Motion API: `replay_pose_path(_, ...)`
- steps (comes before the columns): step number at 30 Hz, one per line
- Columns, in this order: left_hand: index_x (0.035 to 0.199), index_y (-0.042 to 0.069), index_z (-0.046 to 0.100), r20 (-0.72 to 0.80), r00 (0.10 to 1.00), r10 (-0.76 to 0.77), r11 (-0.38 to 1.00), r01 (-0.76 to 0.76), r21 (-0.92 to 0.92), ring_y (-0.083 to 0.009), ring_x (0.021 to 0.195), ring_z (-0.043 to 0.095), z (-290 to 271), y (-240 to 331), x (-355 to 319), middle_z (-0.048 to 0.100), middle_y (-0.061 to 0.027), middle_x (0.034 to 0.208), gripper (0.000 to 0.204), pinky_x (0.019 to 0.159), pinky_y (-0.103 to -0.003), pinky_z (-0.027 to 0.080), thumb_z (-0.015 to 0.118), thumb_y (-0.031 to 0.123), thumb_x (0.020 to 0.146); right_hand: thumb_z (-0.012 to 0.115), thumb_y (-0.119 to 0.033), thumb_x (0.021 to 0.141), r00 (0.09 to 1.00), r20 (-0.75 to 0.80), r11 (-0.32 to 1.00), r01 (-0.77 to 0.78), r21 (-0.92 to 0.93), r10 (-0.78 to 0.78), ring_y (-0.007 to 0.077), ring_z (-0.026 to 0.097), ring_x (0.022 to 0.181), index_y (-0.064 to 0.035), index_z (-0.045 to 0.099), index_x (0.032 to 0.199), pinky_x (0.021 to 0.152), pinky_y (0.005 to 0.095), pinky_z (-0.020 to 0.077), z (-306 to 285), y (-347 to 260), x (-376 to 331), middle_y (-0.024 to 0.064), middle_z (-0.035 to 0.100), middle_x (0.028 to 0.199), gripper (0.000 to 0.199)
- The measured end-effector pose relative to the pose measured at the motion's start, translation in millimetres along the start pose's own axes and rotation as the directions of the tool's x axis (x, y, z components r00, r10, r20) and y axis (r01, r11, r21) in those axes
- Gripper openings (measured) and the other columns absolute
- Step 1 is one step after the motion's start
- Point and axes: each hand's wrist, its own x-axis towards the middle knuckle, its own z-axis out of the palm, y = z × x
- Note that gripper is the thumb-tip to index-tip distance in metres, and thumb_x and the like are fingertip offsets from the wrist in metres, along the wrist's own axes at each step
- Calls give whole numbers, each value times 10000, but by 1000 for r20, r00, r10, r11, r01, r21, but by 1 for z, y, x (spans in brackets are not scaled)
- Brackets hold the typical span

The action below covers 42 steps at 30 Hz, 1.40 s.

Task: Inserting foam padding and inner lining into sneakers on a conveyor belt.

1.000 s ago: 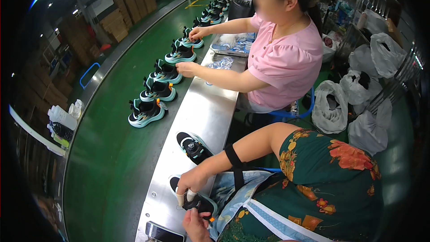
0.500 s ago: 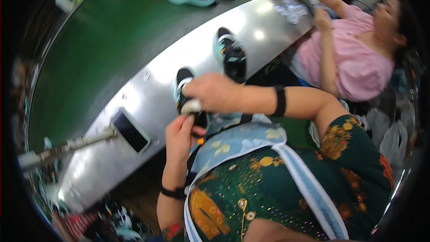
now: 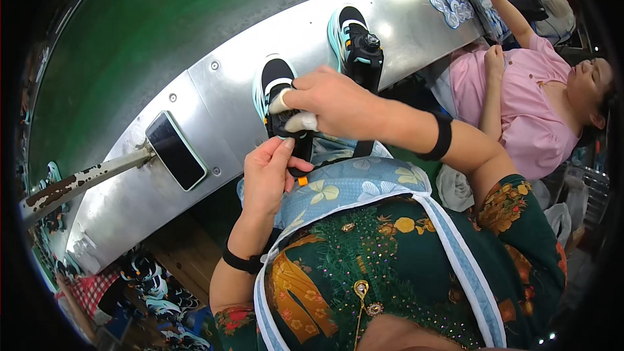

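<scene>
A black sneaker (image 3: 275, 70) with a white and pale teal sole rests on the metal bench, toe pointing away from me. My left hand (image 3: 265, 172) pinches its collar at the heel end, beside a small orange tab. Over the laced part of the upper bends my right hand (image 3: 331, 101), white covers on its thumb and a finger. Those two covered fingertips press on the shoe a little apart; what lies between them is partly hidden. To the right stands a matching sneaker (image 3: 354, 39), a dark bundle on its upper.
A phone (image 3: 175, 149) sits at the end of a chipped metal pole (image 3: 91, 179) on the left. Beyond the bench (image 3: 227, 120) runs a green surface (image 3: 162, 19). At right, a co-worker in pink (image 3: 513, 104) sits near blue-and-white flat pieces (image 3: 450, 8). More shoes (image 3: 153, 286) are lower left.
My view has shifted, and the shoes look sharper. The covered fingers of my right hand have spread and moved up the shoe, away from my left fingertips. My left hand keeps its pinch.
</scene>
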Motion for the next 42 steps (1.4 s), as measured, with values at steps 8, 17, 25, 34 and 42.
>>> replay_pose_path(8, 963, -20, 596, 31, 999, -39, 999, 40, -33, -78, 494, 542, -1, 6, 0, 650, -121, 698, 226, 376, -176, 342, 485, 176, 955, 677, -225, 727, 996, 92, 965, -27, 259, 3, 270, 590, 700, -63, 577, 781, 666, 371, 412, -15, 2, 6, 74, 599, 714, 199)
replay_pose_path(17, 993, -22, 598, 30, 999, -39, 998, 40, -42, -67, 458, 489, 4, 6, -2, 654, -124, 709, 245, 383, -175, 340, 477, 188, 960, 699, -214, 759, 999, -44, 993, -30, -112, 25, 250, 566, 692, -93, 616, 902, 680, 350, 402, -6, 0, 0, 56, 560, 721, 204)
replay_pose_path(25, 1007, -14, 596, 43, 999, -16, 999, 18, -40, -69, 493, 529, 5, 4, -4, 652, -110, 718, 246, 380, -168, 343, 468, 192, 965, 672, -182, 798, 998, -67, 994, -16, -104, 9, 307, 579, 772, -85, 615, 1117, 676, 379, 462, 0, -4, -9, 120, 572, 796, 338)
replay_pose_path(34, 1148, 36, 587, 109, 798, 593, 575, -514, 637, -204, 889, 590, 2, 7, -39, 602, -110, 1120, 352, 742, -294, 476, 640, 28, 801, 620, -160, 888, 848, -276, 891, -422, 165, 453, 87, 539, 810, -87, 547, 1276, 746, 240, 458, -103, 59, -65, 10, 592, 883, 401)
replay_pose_path(42, 1338, 170, 488, 463, 686, 561, 42, -583, 811, -288, 1028, 481, 8, 9, -8, 581, -100, 1082, 629, 920, -400, 331, 659, 57, 743, 464, -236, 968, 806, -74, 775, -533, 340, 587, 133, 579, 748, -171, 473, 1346, 647, 263, 510, 0, 59, -43, 78, 567, 948, 384)
